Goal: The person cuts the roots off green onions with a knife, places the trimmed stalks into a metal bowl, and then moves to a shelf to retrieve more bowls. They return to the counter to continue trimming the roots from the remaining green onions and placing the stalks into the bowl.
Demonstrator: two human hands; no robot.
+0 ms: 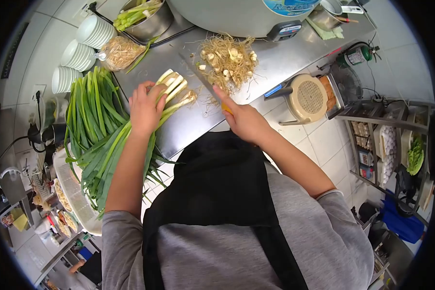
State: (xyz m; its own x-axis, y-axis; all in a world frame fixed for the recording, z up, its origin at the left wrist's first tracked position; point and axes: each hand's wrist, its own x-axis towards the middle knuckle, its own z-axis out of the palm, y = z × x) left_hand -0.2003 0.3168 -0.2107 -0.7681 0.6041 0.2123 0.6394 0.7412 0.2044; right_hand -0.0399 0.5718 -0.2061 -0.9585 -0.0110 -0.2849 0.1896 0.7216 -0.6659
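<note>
My left hand [146,105] is closed around a bunch of leeks [175,88], their white ends pointing right over the steel counter [179,130]. One stalk in the bunch still shows its roots. In my right hand [244,118] is a knife [198,72] with a yellow handle, its blade angled up and left, between the bunch and a heap of cut-off root ends [229,58]. The blade seems apart from the stalks. More long green leaves [94,101] lie left of my left hand and hang over the counter's edge.
A big rice cooker [217,17] stands at the back. A metal pot [152,24] with cut green stalks, a bag of dried shreds [122,53] and stacked white bowls [77,55] are at back left. A beige stool [308,96] is on the right; a white basket [72,183] lower left.
</note>
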